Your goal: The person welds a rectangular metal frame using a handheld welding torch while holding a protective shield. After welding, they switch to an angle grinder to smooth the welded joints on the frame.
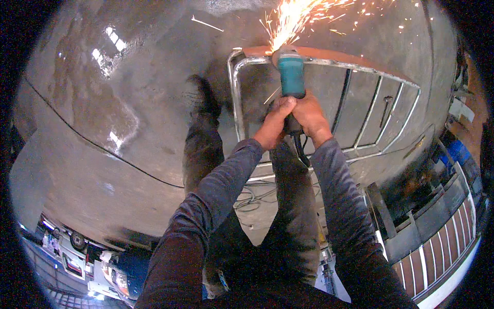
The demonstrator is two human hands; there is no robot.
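Note:
Both my hands are wrapped round the body of a teal angle grinder (292,77), held out in front of me. My left hand (272,122) grips it from the left, its thumb lying over the right hand's side. My right hand (312,117) closes round it from the right. The grinder's disc meets the far rail of a metal tube frame (237,98) lying on the floor, and bright sparks (290,23) fly away from me. The exact contact point is partly hidden by the grinder's head. A black cord runs down from the grinder's rear end.
A hammer (386,110) lies within the frame's right part. Coiled cable (252,198) rests between my legs, and a long dark cord (98,146) crosses the floor at left. A slatted metal panel (437,255) stands at lower right. Vehicles (116,278) are at lower left.

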